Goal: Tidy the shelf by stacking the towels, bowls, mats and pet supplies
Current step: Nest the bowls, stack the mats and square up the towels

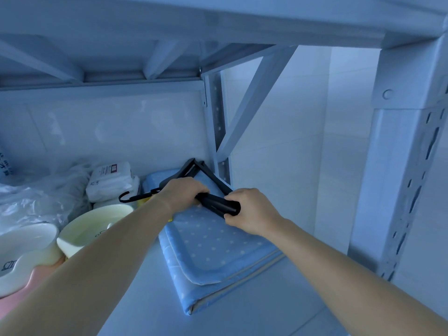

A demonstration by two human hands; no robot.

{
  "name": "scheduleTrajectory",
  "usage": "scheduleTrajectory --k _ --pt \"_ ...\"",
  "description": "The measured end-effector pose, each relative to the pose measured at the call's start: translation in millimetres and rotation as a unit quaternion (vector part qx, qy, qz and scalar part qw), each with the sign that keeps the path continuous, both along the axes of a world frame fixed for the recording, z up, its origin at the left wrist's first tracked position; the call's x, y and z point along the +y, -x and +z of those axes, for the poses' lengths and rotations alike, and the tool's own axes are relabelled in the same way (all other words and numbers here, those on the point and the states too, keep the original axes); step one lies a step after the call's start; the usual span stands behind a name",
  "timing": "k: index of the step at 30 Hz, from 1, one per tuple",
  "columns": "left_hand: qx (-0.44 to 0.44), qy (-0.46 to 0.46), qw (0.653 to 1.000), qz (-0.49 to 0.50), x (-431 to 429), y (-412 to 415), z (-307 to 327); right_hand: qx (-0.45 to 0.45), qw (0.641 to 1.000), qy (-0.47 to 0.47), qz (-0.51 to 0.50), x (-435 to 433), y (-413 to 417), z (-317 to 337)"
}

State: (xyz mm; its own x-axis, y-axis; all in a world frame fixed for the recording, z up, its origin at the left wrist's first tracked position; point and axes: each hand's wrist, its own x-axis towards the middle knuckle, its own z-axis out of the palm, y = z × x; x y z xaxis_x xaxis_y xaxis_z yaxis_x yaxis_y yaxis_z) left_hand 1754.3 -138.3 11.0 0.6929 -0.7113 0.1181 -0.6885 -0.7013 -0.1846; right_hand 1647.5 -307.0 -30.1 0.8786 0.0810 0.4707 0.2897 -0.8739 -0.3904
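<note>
The view was dim, with a strong blue cast over everything. The brightest area was the tiled wall at right, beyond the shelf frame, so light seemed to come from that side. The underside of the upper shelf lay in shade. Soft glare patches showed on the back panel. Straight bars bent toward the edges from wide-angle distortion. Detail was soft, and the near forearms were slightly blurred.
</note>
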Motion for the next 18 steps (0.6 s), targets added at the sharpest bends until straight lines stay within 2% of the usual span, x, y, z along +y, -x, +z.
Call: scheduleTrajectory --k 6,12,18 --pt "0.007 0.014 1.000 -0.002 6 0 1 0.006 1.000 -0.021 0.014 -3 4 0" --pt "0.027 0.054 0.998 -0.025 19 -3 0 0.001 1.000 -0.003 0.006 2 9 0" --pt "0.011 0.076 0.997 -0.022 24 -1 0 0.000 1.000 0.004 -0.009 7 10 0"
